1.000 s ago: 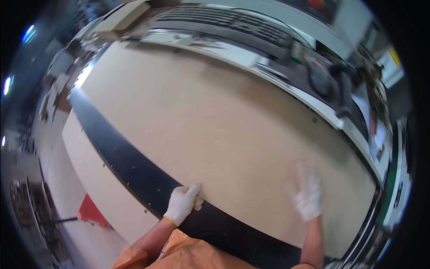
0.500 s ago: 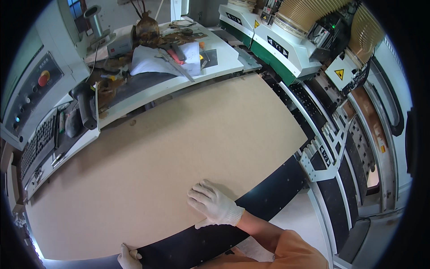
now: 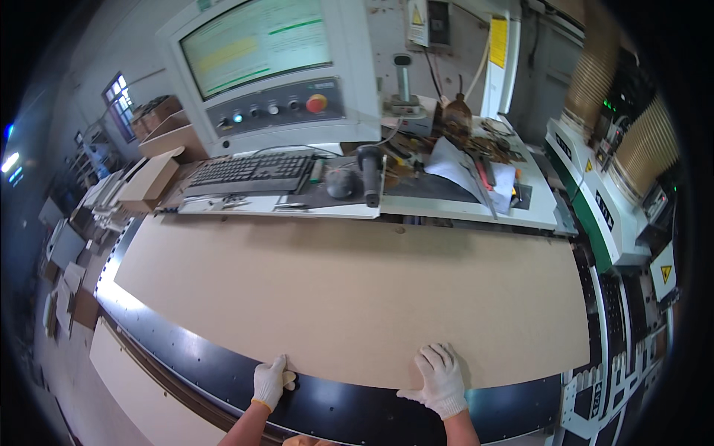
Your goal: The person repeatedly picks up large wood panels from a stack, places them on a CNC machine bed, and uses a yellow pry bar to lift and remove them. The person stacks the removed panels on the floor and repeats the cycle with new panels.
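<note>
A large beige board (image 3: 342, 290), smooth and flat, lies on a black table surface (image 3: 327, 407) that shows along its near edge. My left hand (image 3: 269, 383), in a white knit glove, is closed at that edge, one fingertip over the board and the other fingers curled beside it. Farther right, my right hand (image 3: 440, 379), gloved the same way, rests palm down near the edge. Its fingers are stretched over the board and its thumb points left. The undersides of both hands are hidden.
Beyond the board stands a white console shelf with a keyboard (image 3: 249, 175), a handheld scanner (image 3: 370, 175), papers (image 3: 454, 167) and tools. A screen (image 3: 256, 46) rises behind it. Machine heads with ribbed hoses (image 3: 647, 149) stand at right; cardboard boxes (image 3: 152, 178) are at left.
My view has swung left and up, bringing the screen and the left side of the room into sight. Both hands stay at the board's near edge, the right one now closer to it.
</note>
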`<act>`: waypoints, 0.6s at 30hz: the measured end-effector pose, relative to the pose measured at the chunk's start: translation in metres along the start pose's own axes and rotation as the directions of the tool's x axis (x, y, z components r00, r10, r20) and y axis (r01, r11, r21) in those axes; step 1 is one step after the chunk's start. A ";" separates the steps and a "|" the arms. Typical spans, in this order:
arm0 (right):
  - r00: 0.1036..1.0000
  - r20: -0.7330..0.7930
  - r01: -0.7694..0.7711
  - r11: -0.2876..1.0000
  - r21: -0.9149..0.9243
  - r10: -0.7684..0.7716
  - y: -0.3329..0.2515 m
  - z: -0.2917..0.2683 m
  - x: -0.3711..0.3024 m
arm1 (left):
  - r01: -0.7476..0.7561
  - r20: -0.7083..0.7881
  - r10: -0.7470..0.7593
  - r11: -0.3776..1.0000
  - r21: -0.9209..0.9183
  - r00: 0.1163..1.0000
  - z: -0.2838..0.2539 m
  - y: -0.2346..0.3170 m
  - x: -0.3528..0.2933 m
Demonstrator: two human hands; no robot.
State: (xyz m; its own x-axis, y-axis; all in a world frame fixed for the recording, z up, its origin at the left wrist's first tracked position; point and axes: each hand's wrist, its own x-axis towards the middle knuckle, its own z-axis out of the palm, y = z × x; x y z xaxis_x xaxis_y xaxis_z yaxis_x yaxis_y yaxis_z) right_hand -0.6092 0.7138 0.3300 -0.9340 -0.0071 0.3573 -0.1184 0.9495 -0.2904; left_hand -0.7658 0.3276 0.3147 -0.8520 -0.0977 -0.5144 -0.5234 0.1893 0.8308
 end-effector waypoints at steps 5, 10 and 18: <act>0.997 -0.065 0.036 0.999 -0.034 -0.038 0.000 0.004 -0.004 | -0.021 0.019 0.020 0.998 0.066 1.000 0.000 0.004 -0.004; 0.996 -0.073 0.045 0.998 -0.054 -0.049 0.003 0.007 -0.008 | -0.063 0.015 0.062 0.997 0.033 0.998 0.005 0.002 -0.004; 0.996 -0.078 0.046 0.997 -0.070 -0.051 0.003 0.005 -0.011 | -0.103 0.029 0.104 0.994 -0.025 0.994 0.007 -0.006 0.001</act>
State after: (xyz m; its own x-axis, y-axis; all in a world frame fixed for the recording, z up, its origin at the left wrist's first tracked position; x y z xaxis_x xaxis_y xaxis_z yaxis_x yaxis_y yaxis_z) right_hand -0.6012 0.7151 0.3213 -0.8977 -0.0311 0.4394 -0.1369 0.9678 -0.2113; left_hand -0.7637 0.3332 0.3081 -0.9010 -0.0493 -0.4311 -0.4328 0.1734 0.8847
